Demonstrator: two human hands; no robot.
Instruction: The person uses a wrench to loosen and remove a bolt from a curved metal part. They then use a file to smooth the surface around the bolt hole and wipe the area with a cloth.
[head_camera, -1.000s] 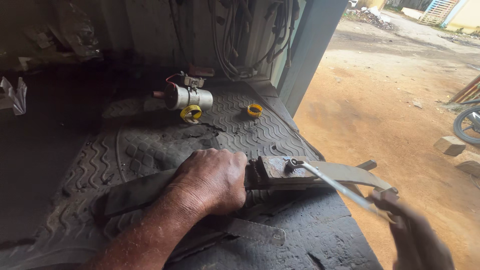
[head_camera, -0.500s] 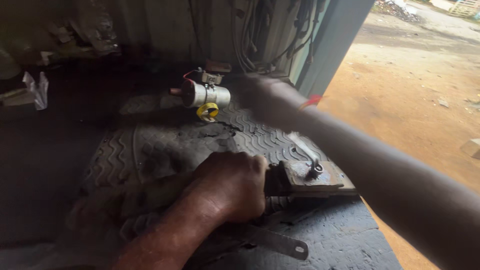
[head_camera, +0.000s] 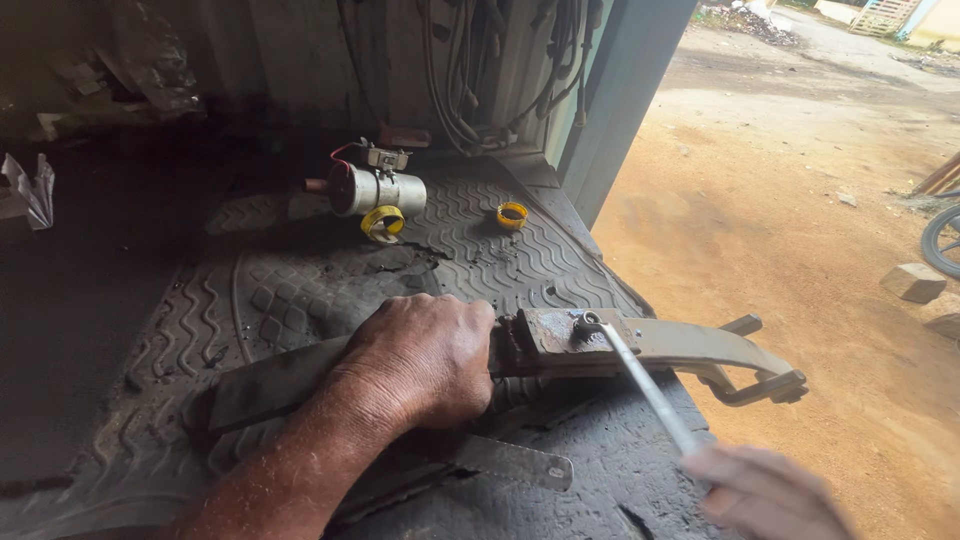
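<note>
My left hand, fingers curled tight, clamps the rusty grey steel leaf-spring stack on the black ribbed rubber mat. My right hand, blurred, grips 1 slim silver ring spanner seated on the centre bolt; bolt apparently not out yet.

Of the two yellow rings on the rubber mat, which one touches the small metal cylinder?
The left yellow ring, leaning against the cylinder. The other ring lies apart, farther right.

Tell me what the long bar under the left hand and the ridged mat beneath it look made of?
The long bar: probably steel, dull grey-brown with rusty patches. The ridged mat: likely black rubber, matte, with moulded wavy tread and dust in its grooves.
</note>
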